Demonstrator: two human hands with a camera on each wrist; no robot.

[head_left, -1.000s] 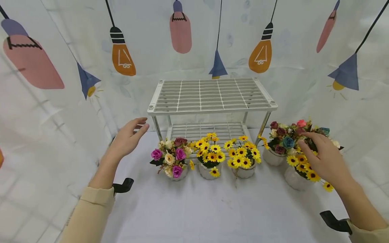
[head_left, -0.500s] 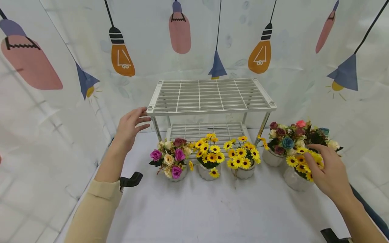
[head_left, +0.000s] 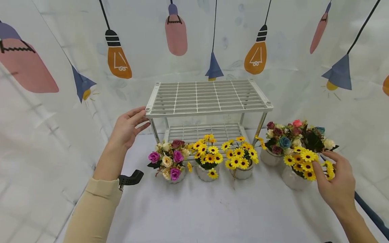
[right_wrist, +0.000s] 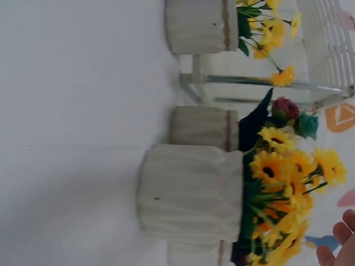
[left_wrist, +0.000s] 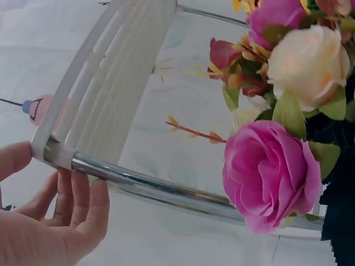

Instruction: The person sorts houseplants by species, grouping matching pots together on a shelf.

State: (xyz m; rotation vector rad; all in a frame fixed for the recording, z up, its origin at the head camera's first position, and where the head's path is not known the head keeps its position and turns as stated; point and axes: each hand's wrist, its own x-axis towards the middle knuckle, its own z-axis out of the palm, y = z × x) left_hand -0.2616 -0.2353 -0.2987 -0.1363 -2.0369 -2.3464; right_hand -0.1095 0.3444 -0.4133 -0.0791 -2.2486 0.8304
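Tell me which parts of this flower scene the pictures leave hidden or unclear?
- Right hand: right wrist view cuts it at the corner, only fingertips show.
- Rearmost right pot: head view, hidden behind the sunflower pot and rose bouquet.
- Left hand: its palm hides its contact with the shelf corner.

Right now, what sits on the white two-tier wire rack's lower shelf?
The lower shelf of the white two-tier wire rack shows bare grid; its front edge is hidden by the sunflower pots.
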